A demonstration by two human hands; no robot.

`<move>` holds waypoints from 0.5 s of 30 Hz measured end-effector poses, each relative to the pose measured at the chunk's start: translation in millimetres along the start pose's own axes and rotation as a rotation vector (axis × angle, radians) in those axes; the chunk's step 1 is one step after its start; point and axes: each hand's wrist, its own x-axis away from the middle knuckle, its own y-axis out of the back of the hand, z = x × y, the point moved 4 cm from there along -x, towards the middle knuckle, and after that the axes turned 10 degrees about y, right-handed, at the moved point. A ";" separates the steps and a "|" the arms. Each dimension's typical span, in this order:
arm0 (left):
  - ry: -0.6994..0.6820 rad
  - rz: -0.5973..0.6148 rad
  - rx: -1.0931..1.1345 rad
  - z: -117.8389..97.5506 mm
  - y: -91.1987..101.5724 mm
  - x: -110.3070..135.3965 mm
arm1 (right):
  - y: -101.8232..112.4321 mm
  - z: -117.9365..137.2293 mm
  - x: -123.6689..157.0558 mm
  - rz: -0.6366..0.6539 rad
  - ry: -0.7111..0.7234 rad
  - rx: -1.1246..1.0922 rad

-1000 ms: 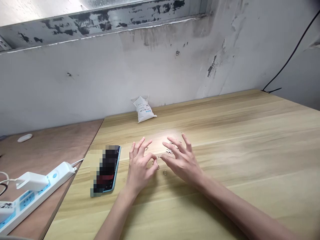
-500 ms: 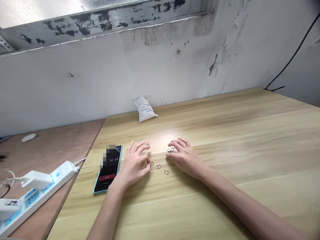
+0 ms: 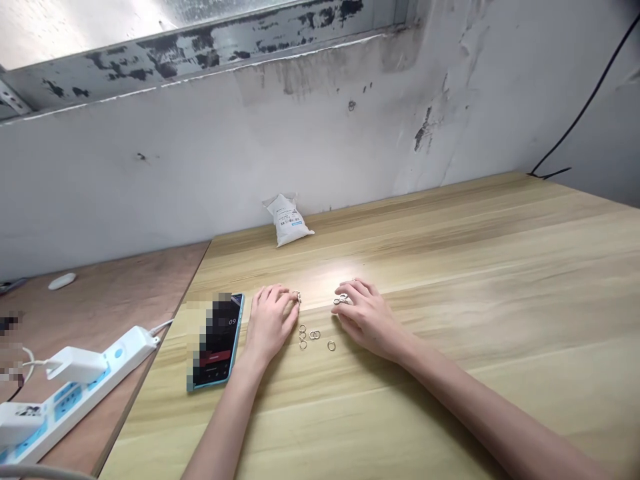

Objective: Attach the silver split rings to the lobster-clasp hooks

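Near the middle of the table, the curled fingers of my left hand [image 3: 271,321] are closed at a few small metal rings [image 3: 298,297], which stand at the thumb and index fingertip. To the right, my right hand [image 3: 367,319] is bent with thumb and index finger around a small cluster of silver metal clasps [image 3: 341,299]; their exact shape is partly hidden by the fingers. Between the hands lie a column of loose rings [image 3: 303,336], a pair of overlapping rings [image 3: 315,335] and a single ring [image 3: 331,346].
A phone [image 3: 217,343] with a blue edge lies left of my left hand. The white plastic packet [image 3: 290,221] rests by the wall. On the brown table [image 3: 165,270] at left is a white power strip [image 3: 120,357] with plugs and cables. A black cable [image 3: 585,117] hangs at right.
My left hand has drawn its fingers in from a spread pose and closed at the far rings, uncovering the ring column. My right hand stays at the clasps.
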 end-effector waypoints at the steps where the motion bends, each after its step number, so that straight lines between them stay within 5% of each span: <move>1: 0.008 0.019 0.024 0.1 1.3 0.8 | -0.1 0.8 -0.3 -0.003 0.003 -0.003; 8: 0.052 0.021 0.101 -5.9 3.6 1.1 | -1.8 2.6 -1.3 0.002 -0.008 -0.015; 15: -0.117 0.090 0.113 -28.9 -7.0 3.4 | -8.6 1.1 -2.7 0.017 -0.087 0.066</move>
